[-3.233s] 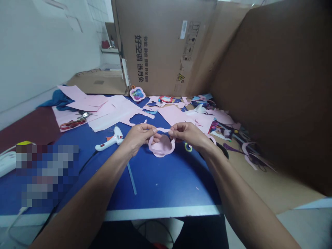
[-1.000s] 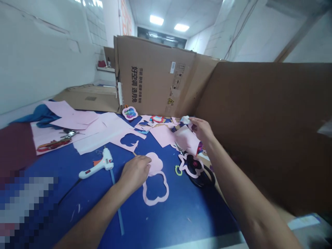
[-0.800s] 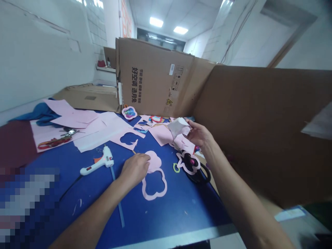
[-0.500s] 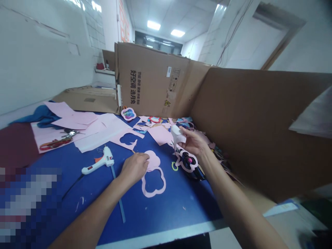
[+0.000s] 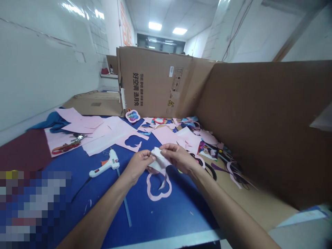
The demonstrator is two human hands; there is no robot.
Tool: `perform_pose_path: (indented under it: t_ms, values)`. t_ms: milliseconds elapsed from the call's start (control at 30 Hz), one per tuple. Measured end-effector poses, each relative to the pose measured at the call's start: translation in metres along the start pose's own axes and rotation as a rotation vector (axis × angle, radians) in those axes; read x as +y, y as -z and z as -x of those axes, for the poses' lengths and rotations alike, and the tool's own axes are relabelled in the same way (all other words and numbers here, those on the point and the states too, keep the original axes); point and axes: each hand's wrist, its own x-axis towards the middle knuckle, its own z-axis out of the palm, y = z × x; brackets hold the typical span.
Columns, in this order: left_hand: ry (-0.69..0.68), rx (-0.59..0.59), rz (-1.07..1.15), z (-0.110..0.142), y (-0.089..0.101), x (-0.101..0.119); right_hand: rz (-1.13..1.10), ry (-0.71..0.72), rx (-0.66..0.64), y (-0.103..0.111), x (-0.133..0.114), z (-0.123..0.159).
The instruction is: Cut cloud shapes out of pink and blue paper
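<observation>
In front of me, my left hand [image 5: 138, 164] and my right hand [image 5: 178, 157] pinch a crumpled white paper-like scrap [image 5: 159, 159] between thumbs and fingers. A thin curled strip hangs from its lower end. Something pink peeks out beneath the scrap by my left fingers, mostly hidden. Just below lies a pink flower-shaped outline [image 5: 169, 188], flat on the blue table top [image 5: 176, 214]. Scissors with black handles and another pink cut-out [image 5: 199, 159] are partly covered by my right hand and wrist.
A white glue gun [image 5: 105, 166] lies to the left, near a blue strip [image 5: 127, 211]. Pink sheets [image 5: 101, 138] and red-handled pliers [image 5: 66, 148] sit farther left. Cardboard walls [image 5: 155, 83] stand behind and to the right, with scraps along them. A finished-looking flower piece [image 5: 132, 116] leans there.
My right hand has brought the white scrap left and down to my left hand. My left hand has lifted from the table and now grips the scrap too.
</observation>
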Motion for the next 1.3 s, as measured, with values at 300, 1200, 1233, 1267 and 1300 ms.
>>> perform_pose_path:
  t_ms: [300, 1200, 1233, 1267, 1300]
  values:
    - [0.068, 0.055, 0.087, 0.003, -0.004, 0.004, 0.248, 0.052, -0.039, -0.008, 0.013, 0.000]
    - [-0.218, 0.094, -1.181, 0.000, 0.001, -0.007, 1.310, -0.059, 0.954, 0.165, -0.033, 0.057]
    - [-0.217, 0.092, -1.186, 0.000, 0.000, -0.006, 1.327, -0.092, 0.926, 0.165, -0.029, 0.054]
    - [-0.217, 0.091, -1.190, 0.000, 0.001, -0.006, 1.341, -0.125, 0.898, 0.164, -0.025, 0.052]
    - [-0.220, 0.091, -1.196, 0.000, 0.001, -0.005, 1.353, -0.154, 0.870, 0.163, -0.021, 0.050]
